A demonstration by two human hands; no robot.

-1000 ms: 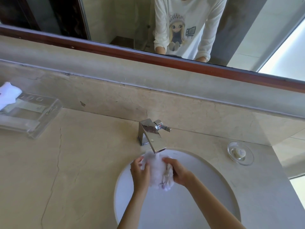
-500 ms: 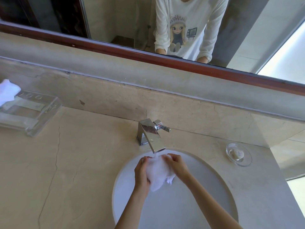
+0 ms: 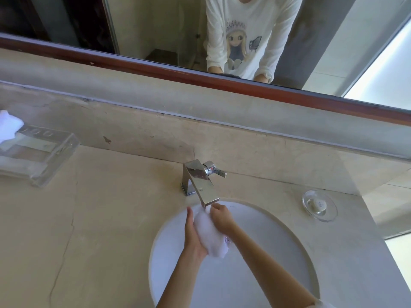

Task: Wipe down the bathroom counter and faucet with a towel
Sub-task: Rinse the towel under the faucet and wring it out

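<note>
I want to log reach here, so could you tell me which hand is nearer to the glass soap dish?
Right. The right hand is under the spout, nearer the soap dish; the left hand lies farther away.

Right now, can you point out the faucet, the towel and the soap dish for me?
faucet point(image 3: 201, 185): head view, on the flat chrome spout.
towel point(image 3: 210, 237): head view, on the bunched white middle between the hands.
soap dish point(image 3: 329, 215): head view, on the clear glass rim.

1. The faucet point(image 3: 200, 181) stands on the counter point(image 3: 100, 218) behind the sink point(image 3: 278, 252).
2. The soap dish point(image 3: 319, 205) lies right of the faucet.
3. The clear tray point(image 3: 44, 156) lies far left.
</note>
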